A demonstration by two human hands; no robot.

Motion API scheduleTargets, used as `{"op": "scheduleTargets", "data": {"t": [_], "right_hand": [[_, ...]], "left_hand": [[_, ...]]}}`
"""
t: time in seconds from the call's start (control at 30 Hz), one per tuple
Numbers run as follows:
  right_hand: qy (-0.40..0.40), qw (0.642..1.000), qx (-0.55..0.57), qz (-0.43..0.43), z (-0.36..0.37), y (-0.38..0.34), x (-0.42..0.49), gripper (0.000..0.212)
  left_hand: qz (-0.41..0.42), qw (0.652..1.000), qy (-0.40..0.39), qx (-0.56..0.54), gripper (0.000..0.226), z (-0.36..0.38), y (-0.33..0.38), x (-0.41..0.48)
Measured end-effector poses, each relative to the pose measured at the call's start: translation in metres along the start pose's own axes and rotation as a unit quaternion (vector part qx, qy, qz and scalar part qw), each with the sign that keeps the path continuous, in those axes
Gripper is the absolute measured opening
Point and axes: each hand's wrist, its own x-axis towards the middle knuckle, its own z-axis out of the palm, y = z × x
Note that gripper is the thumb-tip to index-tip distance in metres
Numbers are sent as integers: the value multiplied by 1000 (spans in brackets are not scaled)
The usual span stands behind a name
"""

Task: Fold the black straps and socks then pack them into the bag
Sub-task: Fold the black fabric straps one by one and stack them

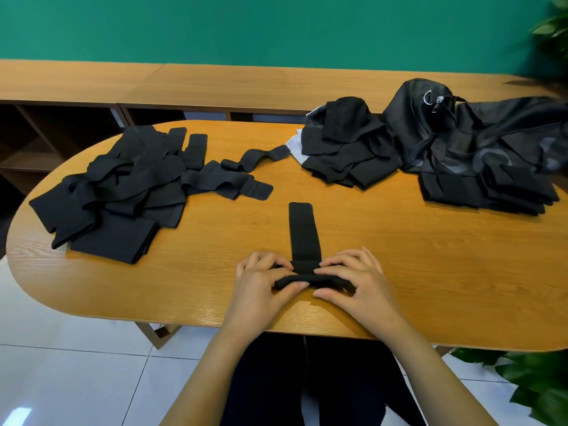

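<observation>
Two bare hands work side by side at the near edge of an oval wooden table. The left hand and the right hand each curl around the near end of one black strap. Their fingers lie on top and their thumbs tuck beneath, pinching a folded-over bundle of it between them. The rest of the strap lies flat on the wood, running straight away from the person.

Further out on the left sits a loose heap of black straps and socks, tangled and unfolded. One stray strap curls beyond it toward the middle of the table.

On the far right is a folded pile of black pieces, and beside it the black bag lies slumped, its zip pull showing. A second stack of folded pieces rests just in front of the bag. Black on black, it is hard to tell whether any of it sits inside the opening.

The job looks about midway. Two stacks are folded, the large heap is yet to be folded, and packing appears not to have begun.
</observation>
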Motion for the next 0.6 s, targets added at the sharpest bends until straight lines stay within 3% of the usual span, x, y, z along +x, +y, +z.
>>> {"op": "scheduleTargets", "data": {"t": [0.23,0.6], "right_hand": [[3,1000,10,-9,-1,1,1,29],[-9,1000,21,19,-3,-2,2,42]], "left_hand": [[-3,1000,-3,-7,48,-1,0,0],[5,1000,0,4,38,-1,0,-2]]}}
